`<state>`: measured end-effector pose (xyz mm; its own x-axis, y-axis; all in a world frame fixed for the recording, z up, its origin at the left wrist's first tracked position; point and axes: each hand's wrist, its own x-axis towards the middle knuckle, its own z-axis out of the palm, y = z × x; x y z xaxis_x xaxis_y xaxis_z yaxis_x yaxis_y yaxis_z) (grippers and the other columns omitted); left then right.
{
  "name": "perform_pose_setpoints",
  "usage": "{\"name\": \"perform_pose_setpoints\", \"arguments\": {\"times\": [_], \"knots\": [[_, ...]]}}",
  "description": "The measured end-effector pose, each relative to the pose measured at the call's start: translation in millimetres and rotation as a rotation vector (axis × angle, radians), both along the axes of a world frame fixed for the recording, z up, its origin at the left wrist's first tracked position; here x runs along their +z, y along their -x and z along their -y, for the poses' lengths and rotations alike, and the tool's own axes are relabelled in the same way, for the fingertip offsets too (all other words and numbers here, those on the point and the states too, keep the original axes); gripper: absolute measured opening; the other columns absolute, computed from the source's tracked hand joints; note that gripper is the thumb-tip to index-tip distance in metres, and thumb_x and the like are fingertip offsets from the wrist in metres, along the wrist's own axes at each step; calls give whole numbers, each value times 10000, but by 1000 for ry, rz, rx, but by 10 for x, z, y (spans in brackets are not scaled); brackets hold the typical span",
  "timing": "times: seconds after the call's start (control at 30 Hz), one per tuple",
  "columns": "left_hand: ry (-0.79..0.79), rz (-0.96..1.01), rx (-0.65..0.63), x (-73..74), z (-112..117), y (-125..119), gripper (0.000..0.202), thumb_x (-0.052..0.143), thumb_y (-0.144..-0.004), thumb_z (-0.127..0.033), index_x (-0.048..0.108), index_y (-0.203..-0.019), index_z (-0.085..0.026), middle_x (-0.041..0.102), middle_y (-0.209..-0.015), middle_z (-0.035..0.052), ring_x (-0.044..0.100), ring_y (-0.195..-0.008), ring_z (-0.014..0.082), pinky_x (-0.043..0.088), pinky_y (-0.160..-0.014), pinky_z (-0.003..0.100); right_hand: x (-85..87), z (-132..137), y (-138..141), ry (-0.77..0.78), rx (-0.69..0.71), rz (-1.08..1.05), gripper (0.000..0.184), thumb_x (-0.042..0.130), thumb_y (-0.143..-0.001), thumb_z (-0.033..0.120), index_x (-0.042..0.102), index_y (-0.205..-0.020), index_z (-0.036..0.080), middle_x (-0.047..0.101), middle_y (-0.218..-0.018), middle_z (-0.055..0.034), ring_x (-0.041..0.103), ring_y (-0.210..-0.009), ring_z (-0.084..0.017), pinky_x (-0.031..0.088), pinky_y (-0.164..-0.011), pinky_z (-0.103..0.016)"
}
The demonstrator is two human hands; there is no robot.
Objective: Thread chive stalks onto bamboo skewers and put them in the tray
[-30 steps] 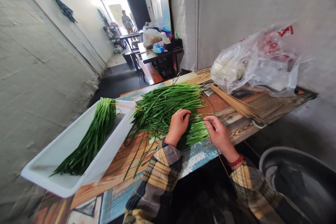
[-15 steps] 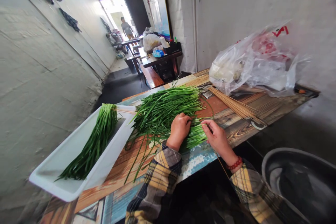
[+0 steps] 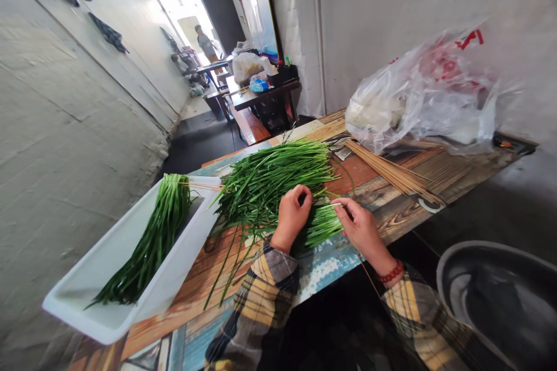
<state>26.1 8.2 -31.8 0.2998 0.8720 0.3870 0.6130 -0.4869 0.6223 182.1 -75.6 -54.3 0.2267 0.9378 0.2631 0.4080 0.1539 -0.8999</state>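
Note:
Green garlic chives (image 3: 276,171) lie in a broad heap on the wood-patterned table, with a smaller bunch (image 3: 322,225) of pale stalk ends between my hands. My left hand (image 3: 293,214) is curled at the left of that bunch, thumb and forefinger closed in a loop; what they pinch is hidden. At the stalk ends, my right hand (image 3: 360,229) has its thumb and fingers pinched together. A thin bamboo skewer (image 3: 369,274) slants down from beneath this hand. To the left, a white tray (image 3: 102,249) holds a bundle of chives (image 3: 148,243) threaded on skewers near its top.
Loose bamboo skewers (image 3: 389,168) lie on the right part of the table, before a clear plastic bag (image 3: 422,98). A dark basin (image 3: 491,301) stands below at right. Farther back are a dark table (image 3: 261,95) with bags and a person (image 3: 204,43) near the doorway.
My left hand has lifted slightly, and its thumb and forefinger now form a visible loop. My right hand stays at the stalk ends. The view has shifted a little.

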Motion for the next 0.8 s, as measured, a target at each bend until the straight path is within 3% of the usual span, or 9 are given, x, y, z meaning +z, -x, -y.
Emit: {"name": "perform_pose_setpoints", "arguments": {"times": [0.2, 0.4, 0.57, 0.8], "knots": [[-3, 13, -64, 13, 41, 4, 156, 570, -827, -191, 667, -948, -195, 656, -853, 28, 590, -823, 151, 449, -757, 264, -2, 5, 0, 2, -4, 12, 319, 436, -917, 435, 633, -1007, 199, 662, -745, -42, 642, -625, -179, 464, -493, -249], [-13, -32, -82, 57, 64, -2, 171, 555, -863, -265, 705, -825, -193, 625, -784, 35, 564, -798, 155, 431, -731, 270, 18, 1, -2, 10, -8, 17, 326, 431, -918, 423, 638, -1044, 206, 672, -719, -43, 654, -636, -198, 463, -495, -260], [-28, -65, -15, 91, 79, -9, 108, 596, -816, -197, 678, -746, -202, 634, -800, 20, 549, -816, 159, 406, -760, 284, 18, -9, 2, 22, -11, 35, 345, 432, -917, 419, 645, -1065, 192, 677, -715, -48, 655, -631, -198, 454, -494, -257], [-137, -115, 119, 187, 144, -5, 78, 579, -836, -204, 647, -798, -217, 665, -908, 20, 534, -924, 191, 358, -791, 322, -4, -4, 4, 21, -14, 51, 348, 437, -916, 428, 650, -1044, 184, 681, -732, -47, 644, -605, -177, 443, -489, -239]]}}
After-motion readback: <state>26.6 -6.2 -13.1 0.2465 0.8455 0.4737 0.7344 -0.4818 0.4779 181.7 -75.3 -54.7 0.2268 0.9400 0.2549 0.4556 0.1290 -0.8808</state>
